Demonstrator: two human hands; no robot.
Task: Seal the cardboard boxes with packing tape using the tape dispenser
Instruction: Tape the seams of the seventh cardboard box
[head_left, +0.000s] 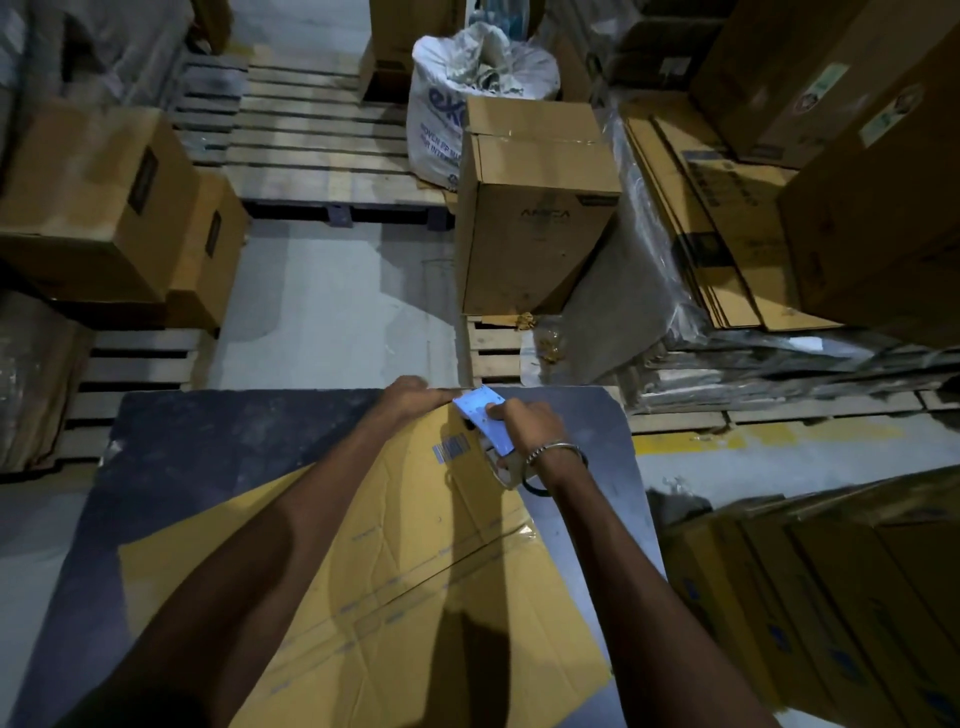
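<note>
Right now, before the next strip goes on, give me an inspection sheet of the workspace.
Surface: dark table, dusty, carrying the work.
Job's things: flattened cardboard box on the table; tape dispenser at its far edge.
Clutter: white sack beyond.
Grippers: right hand grips the dispenser; left hand holds the box's far edge.
Cables: nothing seen.
Surroundings: upright carton, wooden pallet, flat cardboard stack.

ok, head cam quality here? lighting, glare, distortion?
Head view: dim, bluish light. The tape dispenser in the right hand is blown out pale blue. The arms cast dark shadows on the flattened cardboard box, and tape on it glints. Wide-angle bending tilts the edge boxes and pallets, and the corners are soft.
</note>
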